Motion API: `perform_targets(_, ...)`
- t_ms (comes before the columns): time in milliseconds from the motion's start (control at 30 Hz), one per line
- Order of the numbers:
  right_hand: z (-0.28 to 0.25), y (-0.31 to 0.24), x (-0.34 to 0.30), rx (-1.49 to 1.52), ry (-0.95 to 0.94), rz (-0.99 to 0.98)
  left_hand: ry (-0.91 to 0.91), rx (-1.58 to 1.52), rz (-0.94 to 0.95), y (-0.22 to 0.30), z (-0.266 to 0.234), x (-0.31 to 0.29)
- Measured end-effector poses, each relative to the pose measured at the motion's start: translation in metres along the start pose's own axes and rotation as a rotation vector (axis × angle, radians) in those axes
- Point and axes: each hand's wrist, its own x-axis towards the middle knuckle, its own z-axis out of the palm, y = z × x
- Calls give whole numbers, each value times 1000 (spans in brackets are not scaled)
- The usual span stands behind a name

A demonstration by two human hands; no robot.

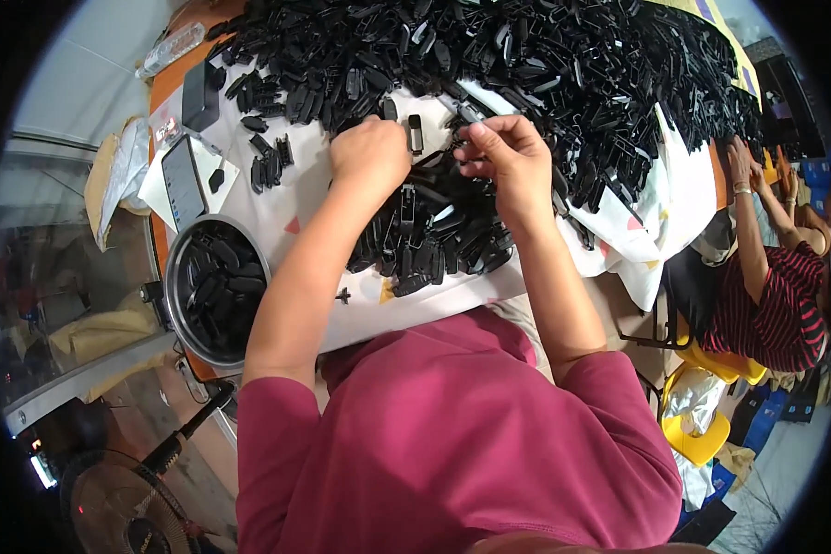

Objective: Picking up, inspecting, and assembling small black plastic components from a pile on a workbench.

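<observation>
My left hand [371,152] is closed over the table, its fingers curled down and mostly hidden. Whatever it grips, if anything, does not show clearly; a small black piece [390,109] sits right at its fingertips. Beside it lies a slim black clip-like part [415,135] on the white cloth. My right hand [515,159] pinches a small dark plastic part [472,113] between thumb and forefinger, with the other fingers curled. Between my forearms, nearest to me, spreads a smaller pile of black plastic parts [434,231]. A huge heap of similar parts [563,55] covers the table's far side.
A metal bowl [172,286] holding black parts stands at the left edge. Near it are a phone [185,182], a dark box [199,96] and a clear bottle [171,50]. A fan [129,499] stands lower left. Another person [768,295] sits at the right.
</observation>
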Motion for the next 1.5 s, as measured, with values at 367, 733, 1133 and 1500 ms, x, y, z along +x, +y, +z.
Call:
perform_targets(367,6,-14,-25,-212,-120,-236,141,-1274,129,-7,-3,-30)
perform_targets(733,23,13,-9,56,-36,-119,347,-1094,91,-9,13,-20)
perform_targets(1133,-4,-6,-24,15,159,-160,129,-85,370,-4,-2,7)
perform_targets(1500,-17,-5,-39,-132,79,-183,-33,-848,216,-9,-15,-8)
